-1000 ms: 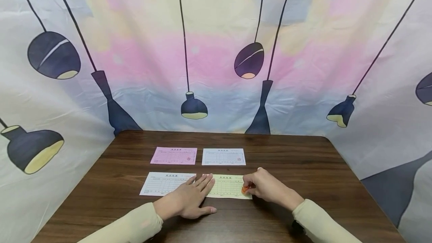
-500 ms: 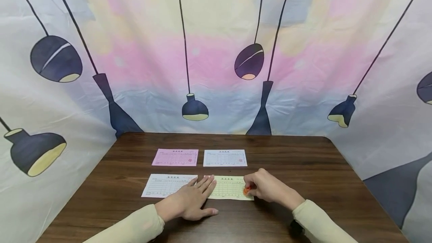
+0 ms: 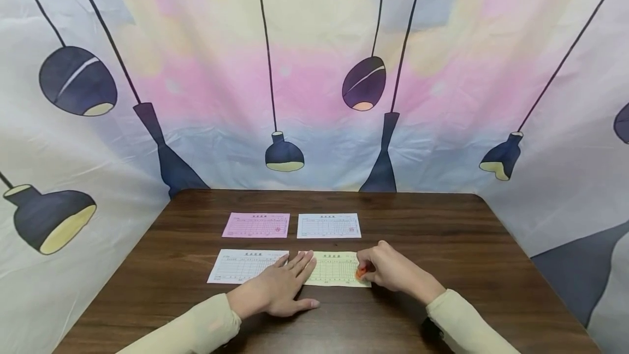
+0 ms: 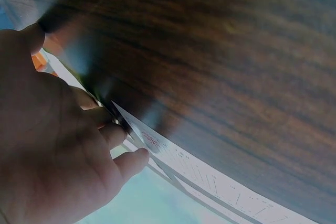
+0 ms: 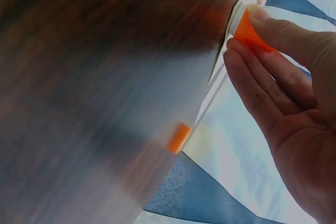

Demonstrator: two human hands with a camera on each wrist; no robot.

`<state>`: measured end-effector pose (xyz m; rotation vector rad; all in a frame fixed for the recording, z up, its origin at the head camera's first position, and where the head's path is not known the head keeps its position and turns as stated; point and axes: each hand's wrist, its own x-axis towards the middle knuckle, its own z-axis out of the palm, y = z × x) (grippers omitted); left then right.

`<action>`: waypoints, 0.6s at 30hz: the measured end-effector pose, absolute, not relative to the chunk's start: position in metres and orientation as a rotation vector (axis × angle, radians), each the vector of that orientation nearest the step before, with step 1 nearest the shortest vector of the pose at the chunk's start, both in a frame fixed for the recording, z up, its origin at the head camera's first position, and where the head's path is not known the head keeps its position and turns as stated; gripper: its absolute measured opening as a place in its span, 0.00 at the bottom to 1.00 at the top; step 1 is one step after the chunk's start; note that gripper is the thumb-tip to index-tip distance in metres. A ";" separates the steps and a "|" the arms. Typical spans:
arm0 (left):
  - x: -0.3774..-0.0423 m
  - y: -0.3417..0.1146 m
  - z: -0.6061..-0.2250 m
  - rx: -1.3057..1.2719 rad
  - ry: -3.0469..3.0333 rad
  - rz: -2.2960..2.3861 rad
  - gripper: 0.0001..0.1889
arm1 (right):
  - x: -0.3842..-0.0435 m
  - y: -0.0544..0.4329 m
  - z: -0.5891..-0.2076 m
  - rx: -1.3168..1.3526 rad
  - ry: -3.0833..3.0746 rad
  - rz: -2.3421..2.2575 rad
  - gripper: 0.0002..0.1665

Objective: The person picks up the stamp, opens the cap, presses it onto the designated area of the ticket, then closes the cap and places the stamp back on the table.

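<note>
My right hand [image 3: 390, 267] pinches an orange stamp [image 5: 252, 33] between thumb and fingers. The stamp's pale base is down against the right end of a yellow printed form [image 3: 330, 269]. Flat across that form's left end lies my left hand [image 3: 281, 288], fingers straight and thumb spread toward me. It also covers the right end of a white form [image 3: 236, 264]. In the left wrist view a red mark [image 4: 151, 140] shows on a white form beyond the fingers. The paper under the stamp is hidden.
Farther back lie a pink form [image 3: 255, 225] and another white form [image 3: 326, 225], each with a red mark at its right. In the right wrist view an orange cap [image 5: 179, 138] sits on the brown wooden table [image 3: 432, 223]. A lamp-patterned cloth [image 3: 324, 152] hangs behind.
The head view shifts slightly. Both hands, the stamp and the forms keep their places.
</note>
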<state>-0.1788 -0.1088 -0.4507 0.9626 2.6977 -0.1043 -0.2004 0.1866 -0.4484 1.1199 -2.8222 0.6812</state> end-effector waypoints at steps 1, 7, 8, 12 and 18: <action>-0.179 -0.109 -0.450 0.963 2.697 -0.102 0.50 | -0.201 0.186 -0.447 1.115 -2.831 0.687 0.22; -0.181 -0.111 -0.450 0.975 2.706 -0.085 0.51 | -0.203 0.185 -0.444 1.087 -2.867 0.723 0.23; -0.181 -0.111 -0.449 0.976 2.709 -0.084 0.51 | -0.204 0.185 -0.444 1.084 -2.870 0.726 0.23; -0.181 -0.111 -0.447 0.968 2.702 -0.079 0.50 | -0.204 0.185 -0.443 1.083 -2.879 0.734 0.25; -0.179 -0.110 -0.447 0.964 2.686 -0.077 0.50 | -0.202 0.184 -0.443 1.080 -2.891 0.741 0.28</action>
